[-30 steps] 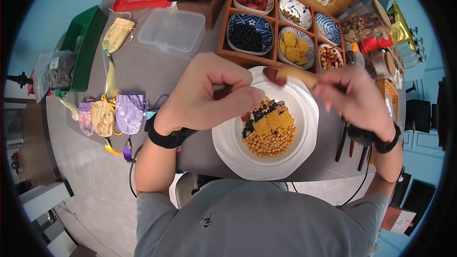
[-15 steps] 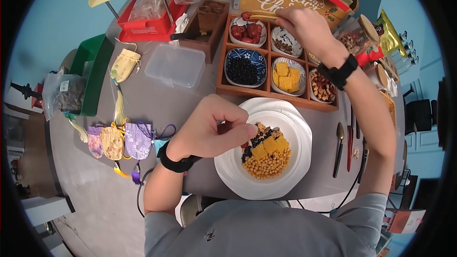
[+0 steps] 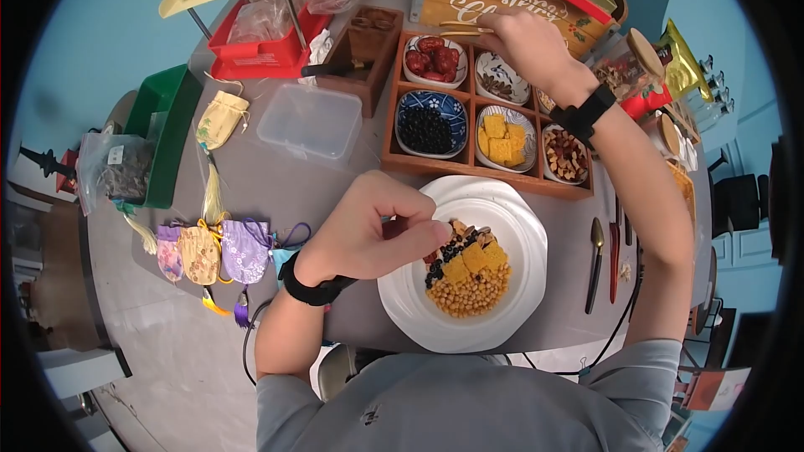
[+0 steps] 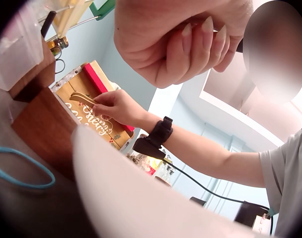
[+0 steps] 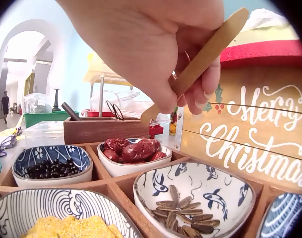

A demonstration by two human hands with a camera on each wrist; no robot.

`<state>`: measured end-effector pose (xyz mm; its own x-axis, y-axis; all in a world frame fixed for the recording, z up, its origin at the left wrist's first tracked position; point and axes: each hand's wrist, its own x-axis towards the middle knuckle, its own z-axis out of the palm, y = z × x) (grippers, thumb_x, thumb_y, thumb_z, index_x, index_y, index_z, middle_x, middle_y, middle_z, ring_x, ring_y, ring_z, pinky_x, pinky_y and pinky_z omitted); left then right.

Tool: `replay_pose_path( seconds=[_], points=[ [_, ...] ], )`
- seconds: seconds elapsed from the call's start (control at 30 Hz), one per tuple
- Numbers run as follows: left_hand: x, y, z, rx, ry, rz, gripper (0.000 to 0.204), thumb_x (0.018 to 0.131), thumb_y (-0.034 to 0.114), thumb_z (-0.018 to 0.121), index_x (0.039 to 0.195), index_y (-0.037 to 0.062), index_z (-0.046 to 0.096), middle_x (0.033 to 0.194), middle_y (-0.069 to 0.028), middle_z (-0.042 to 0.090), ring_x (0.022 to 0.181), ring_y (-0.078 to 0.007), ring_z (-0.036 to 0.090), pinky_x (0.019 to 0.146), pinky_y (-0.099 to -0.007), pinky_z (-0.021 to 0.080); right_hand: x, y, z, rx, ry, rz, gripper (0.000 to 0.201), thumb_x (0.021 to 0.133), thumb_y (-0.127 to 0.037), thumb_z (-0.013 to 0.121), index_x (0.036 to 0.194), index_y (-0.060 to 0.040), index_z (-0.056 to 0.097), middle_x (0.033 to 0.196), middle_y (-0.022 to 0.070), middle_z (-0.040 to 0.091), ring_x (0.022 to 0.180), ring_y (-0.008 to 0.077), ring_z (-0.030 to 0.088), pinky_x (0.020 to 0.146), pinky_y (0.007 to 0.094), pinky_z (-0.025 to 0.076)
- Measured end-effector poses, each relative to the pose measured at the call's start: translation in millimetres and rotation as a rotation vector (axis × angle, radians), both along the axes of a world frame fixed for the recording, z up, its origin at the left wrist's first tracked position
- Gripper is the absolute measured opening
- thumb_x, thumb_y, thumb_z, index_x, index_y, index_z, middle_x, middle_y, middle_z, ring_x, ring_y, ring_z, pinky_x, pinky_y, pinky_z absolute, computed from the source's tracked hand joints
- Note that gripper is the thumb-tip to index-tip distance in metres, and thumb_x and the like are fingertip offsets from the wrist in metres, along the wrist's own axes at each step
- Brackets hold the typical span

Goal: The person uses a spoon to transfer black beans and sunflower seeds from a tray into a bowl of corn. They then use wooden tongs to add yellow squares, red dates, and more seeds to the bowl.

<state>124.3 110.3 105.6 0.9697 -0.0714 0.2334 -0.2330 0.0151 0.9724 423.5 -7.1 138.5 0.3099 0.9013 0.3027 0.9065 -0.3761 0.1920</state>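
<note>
My right hand [image 3: 536,48] pinches pale wooden tongs [image 5: 208,58] above the back of the divided wooden box [image 3: 481,177]. Nothing shows between the tongs' tips in the head view. Just below them is a dish of red dates [image 3: 434,59], beside a fish-patterned dish holding striped seeds [image 5: 183,213]. My left hand [image 3: 377,226] hangs over the left rim of the white bowl [image 3: 526,285], fingers curled into the palm and nothing visible in them. Chickpeas [image 3: 469,293], black beans, nuts and yellow squares [image 3: 475,258] lie in the bowl.
Other box compartments hold dishes of black beans [image 3: 425,130], yellow squares [image 3: 502,149] and mixed nuts [image 3: 567,156]. A clear plastic box [image 3: 308,124] and drawstring pouches [image 3: 244,249] lie to the left. A spoon [image 3: 595,264] lies right of the bowl, and a Christmas sign [image 3: 519,0] stands behind.
My right hand has carried the tongs from over the bowl to above the dates. The date at their tips is gone from them now. My left hand stays in the same pose by the bowl.
</note>
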Motion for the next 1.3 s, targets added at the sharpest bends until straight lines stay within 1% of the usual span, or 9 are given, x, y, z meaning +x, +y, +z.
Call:
replay_pose_path(
  seconds=[0.17,0.3,0.37,0.53,0.57,0.67,0.77,1.2,1.3],
  points=[
    [-1.7,0.2,-3.5,-0.034,-0.016,0.039,0.032,0.093,0.01,0.067,0.062,0.0011,0.062,0.056,0.0016,0.06,0.049,-0.0005,0.039,0.045,-0.024,0.026,-32.9,-41.2,19.9,0.137,0.087,0.13,0.024,0.094,-0.023,0.067,0.109,-0.0046,0.072,0.093,0.0191,0.072,0.087,0.039,0.07,0.077,0.0489,0.056],
    [-1.8,1.3,-2.1,-0.032,-0.042,0.028,0.033,0.092,0.009,0.068,0.061,0.0014,0.06,0.055,0.0023,0.058,0.049,-0.0003,0.039,0.045,-0.0235,0.025,-98.6,-90.7,36.4,0.044,0.356,0.043,0.024,0.093,-0.02,0.069,0.108,-0.0004,0.071,0.091,0.0196,0.071,0.082,0.0393,0.069,0.072,0.0454,0.055],
    [-2.1,1.2,-2.4,-0.041,-0.041,0.041,0.033,0.092,0.008,0.068,0.06,0.0016,0.059,0.054,0.0022,0.058,0.049,-0.0003,0.042,0.045,-0.0231,0.027,-120.5,-112.1,34.1,-0.011,0.319,0.132,0.023,0.09,-0.018,0.072,0.105,0.0004,0.071,0.089,0.0187,0.07,0.08,0.0389,0.068,0.07,0.0447,0.054],
    [-1.6,0.8,2.8,-0.071,-0.026,0.019,0.036,0.091,0.006,0.068,0.058,0.002,0.054,0.053,0.0023,0.053,0.052,-0.001,0.052,0.045,-0.0221,0.031,-165.4,-135.7,16.7,-0.129,0.306,0.287,0.03,0.079,-0.015,0.076,0.104,-0.0014,0.067,0.082,0.008,0.06,0.077,0.0258,0.062,0.067,0.0373,0.052],
    [-1.6,-0.3,2.8,-0.082,-0.027,0.024,0.036,0.091,0.006,0.068,0.058,0.002,0.054,0.053,0.0025,0.053,0.051,-0.0009,0.052,0.045,-0.0221,0.031,-170.3,-137.0,13.9,-0.138,0.313,0.276,0.03,0.081,-0.016,0.076,0.106,-0.0011,0.068,0.085,0.0087,0.062,0.077,0.027,0.062,0.068,0.0384,0.052],
    [-1.0,-1.8,1.1,-0.09,-0.027,0.03,0.036,0.091,0.006,0.068,0.058,0.0021,0.053,0.053,0.0028,0.052,0.051,-0.0005,0.05,0.045,-0.022,0.03,-177.8,-135.9,4.8,-0.17,0.305,0.257,0.034,0.083,-0.018,0.076,0.111,-0.001,0.067,0.092,0.0096,0.065,0.081,0.0288,0.063,0.07,0.0397,0.052],
    [0.2,-0.3,-0.9,-0.07,-0.039,0.021,0.035,0.091,0.006,0.067,0.059,0.0021,0.054,0.053,0.003,0.053,0.05,0.0,0.046,0.045,-0.022,0.029,-178.5,-130.3,-4.4,-0.122,0.261,0.276,0.031,0.077,-0.014,0.076,0.103,-0.001,0.066,0.083,0.0068,0.059,0.079,0.0243,0.061,0.068,0.0352,0.053],
    [0.4,1.1,-2.8,-0.063,-0.045,0.022,0.034,0.09,0.007,0.068,0.059,0.0021,0.057,0.055,0.0018,0.059,0.049,0.001,0.042,0.045,-0.0225,0.027,-178.2,-120.9,-15.2,-0.149,0.279,0.252,0.023,0.078,-0.016,0.075,0.091,-0.0021,0.063,0.083,0.0075,0.062,0.082,0.0253,0.063,0.071,0.0365,0.054],
    [-0.5,1.3,1.0,-0.036,-0.014,0.027,0.037,0.09,0.006,0.068,0.057,0.0032,0.052,0.052,0.0034,0.053,0.048,-0.0005,0.042,0.045,-0.0226,0.027,-178.9,-124.5,-11.5,-0.141,0.281,0.244,0.024,0.078,-0.016,0.076,0.094,-0.0017,0.064,0.083,0.0071,0.062,0.082,0.0254,0.063,0.07,0.0366,0.054]
  ],
)
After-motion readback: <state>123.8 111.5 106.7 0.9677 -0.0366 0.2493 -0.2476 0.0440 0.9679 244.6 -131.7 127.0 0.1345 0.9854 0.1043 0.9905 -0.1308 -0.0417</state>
